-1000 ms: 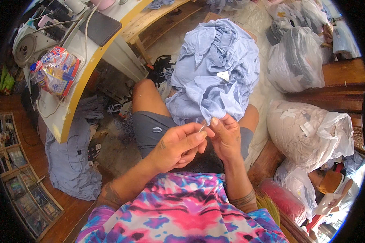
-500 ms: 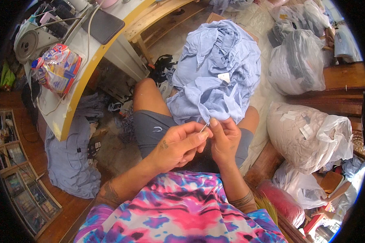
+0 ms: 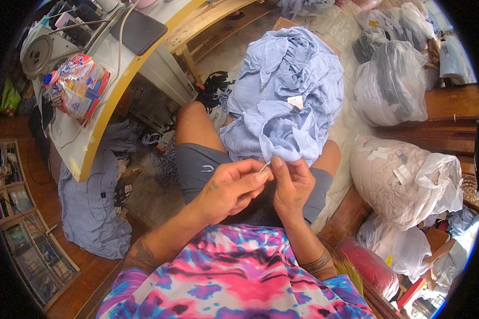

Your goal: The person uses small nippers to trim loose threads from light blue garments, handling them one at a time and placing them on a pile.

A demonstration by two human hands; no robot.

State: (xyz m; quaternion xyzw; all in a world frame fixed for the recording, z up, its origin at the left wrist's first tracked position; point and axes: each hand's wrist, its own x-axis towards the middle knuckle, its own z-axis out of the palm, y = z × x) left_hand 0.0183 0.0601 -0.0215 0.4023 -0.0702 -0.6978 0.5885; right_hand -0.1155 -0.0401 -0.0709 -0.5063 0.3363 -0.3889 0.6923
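A pile of light blue garment cloth [image 3: 282, 85] lies in front of me and over my lap, with a white tag [image 3: 295, 101] on it. My right hand [image 3: 294, 186] pinches the near edge of this garment between thumb and fingers. Close beside it, my left hand [image 3: 231, 189] is closed in a pinch on a thin, light, needle-like tool [image 3: 264, 167]. The tool's far end meets the cloth edge by my right thumb. Its exact kind is too small to tell.
At the left stands a white table [image 3: 93, 135] with a yellow edge, bearing a plastic packet [image 3: 80, 87] and a machine. Blue cloth [image 3: 93, 207] lies below it. Stuffed plastic bags [image 3: 391, 85] line the right side. A divided case [image 3: 29, 239] sits at far left.
The tool and my left fingertips have shifted slightly left along with the cloth edge. Both hands keep their pinches, and the garment pile stays almost as it was.
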